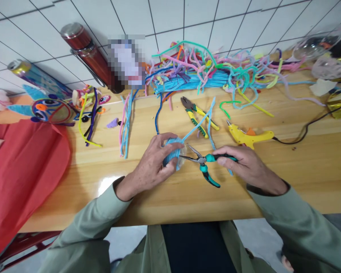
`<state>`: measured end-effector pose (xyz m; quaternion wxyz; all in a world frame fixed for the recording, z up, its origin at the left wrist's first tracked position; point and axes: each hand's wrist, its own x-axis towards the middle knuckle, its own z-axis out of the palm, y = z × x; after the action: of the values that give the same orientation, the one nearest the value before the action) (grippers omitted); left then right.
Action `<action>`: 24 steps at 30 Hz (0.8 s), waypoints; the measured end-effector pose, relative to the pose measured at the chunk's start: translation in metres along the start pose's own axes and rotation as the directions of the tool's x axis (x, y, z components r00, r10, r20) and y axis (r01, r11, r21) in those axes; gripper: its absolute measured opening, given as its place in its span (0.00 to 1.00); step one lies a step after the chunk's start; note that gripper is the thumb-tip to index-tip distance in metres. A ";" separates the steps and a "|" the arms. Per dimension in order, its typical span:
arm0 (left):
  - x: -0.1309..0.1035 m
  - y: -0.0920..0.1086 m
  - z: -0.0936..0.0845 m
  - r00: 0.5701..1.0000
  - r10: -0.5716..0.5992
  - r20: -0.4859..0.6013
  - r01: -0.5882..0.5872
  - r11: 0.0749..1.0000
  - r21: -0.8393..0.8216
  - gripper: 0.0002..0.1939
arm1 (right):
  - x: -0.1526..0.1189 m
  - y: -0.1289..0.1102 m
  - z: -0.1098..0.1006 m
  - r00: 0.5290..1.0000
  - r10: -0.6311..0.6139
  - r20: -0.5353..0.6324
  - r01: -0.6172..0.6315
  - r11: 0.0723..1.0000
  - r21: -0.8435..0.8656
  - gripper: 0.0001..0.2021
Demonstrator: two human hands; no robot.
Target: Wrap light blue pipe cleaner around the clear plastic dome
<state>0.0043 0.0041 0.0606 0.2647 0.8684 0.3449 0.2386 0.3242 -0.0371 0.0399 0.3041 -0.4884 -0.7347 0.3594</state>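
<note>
1. Pinched the blue roll point(174, 154) over the table point(272, 197), between thumb and curved fingers of the left hand point(150, 161), back upward.
2. Gripped one handle of the teal pliers point(202, 160) in the right hand point(243, 163), with the other handle loose.
3. Pointed the parted jaws leftward, one tip at the roll's edge.
4. Angled both forearms point(91, 212) inward.
5. Lay beyond: yellow pliers point(191, 108), glue gun point(251, 138).

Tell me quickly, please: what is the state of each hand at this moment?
Left hand: closed around a round piece wrapped in light-blue fuzzy strands.
Right hand: holding needle-nose pliers by one handle; their jaws stand open.
</note>
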 end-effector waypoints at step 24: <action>0.001 -0.002 0.001 0.999 0.033 -0.028 -0.033 0.999 -0.012 0.19 | 0.003 -0.001 0.008 1.000 -0.009 0.000 0.009 0.999 0.044 0.11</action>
<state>0.0044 0.0064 0.0591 0.2611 0.8689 0.3327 0.2571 0.3163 -0.0360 0.0363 0.3163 -0.4780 -0.7290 0.3741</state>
